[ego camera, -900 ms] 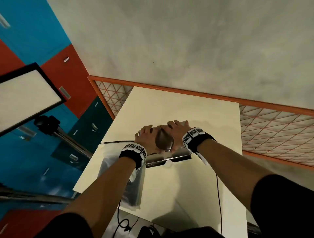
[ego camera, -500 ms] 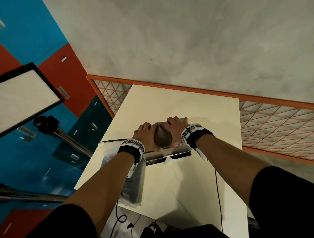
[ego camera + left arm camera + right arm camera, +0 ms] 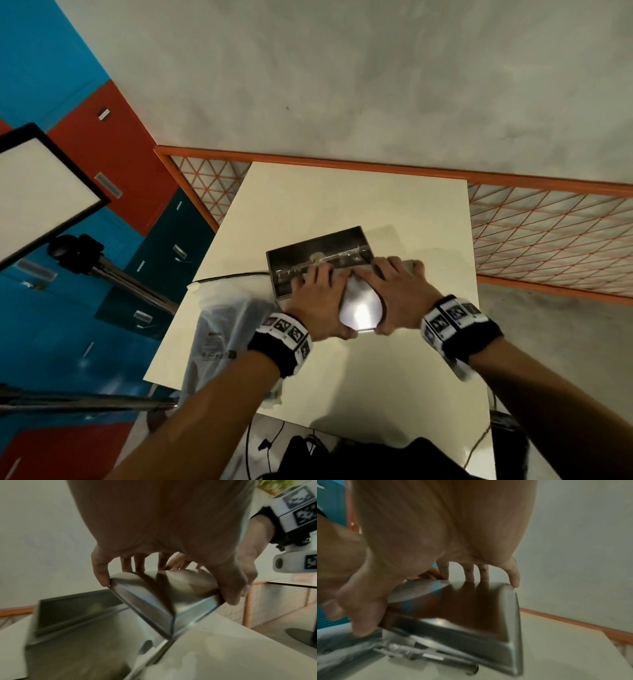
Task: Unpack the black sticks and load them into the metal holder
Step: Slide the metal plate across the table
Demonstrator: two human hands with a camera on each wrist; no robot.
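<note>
The metal holder is a rectangular steel box on the cream table, its dark inside showing behind my hands. Its curved shiny lid is tilted up toward me. My left hand grips the lid's left side and my right hand its right side, thumbs on the near edge and fingers over the top. The left wrist view shows the lid raised above the holder body. In the right wrist view the lid is under my fingers. A clear plastic bag with dark contents lies left of the holder.
A black cable runs along the table to the holder's left. An orange mesh fence borders the table's far and right sides. A light panel on a stand stands at the left. More cables hang at the near table edge.
The lid has swung up and toward me, so the holder's open inside now shows behind my hands. Both hands keep their grip on the lid.
</note>
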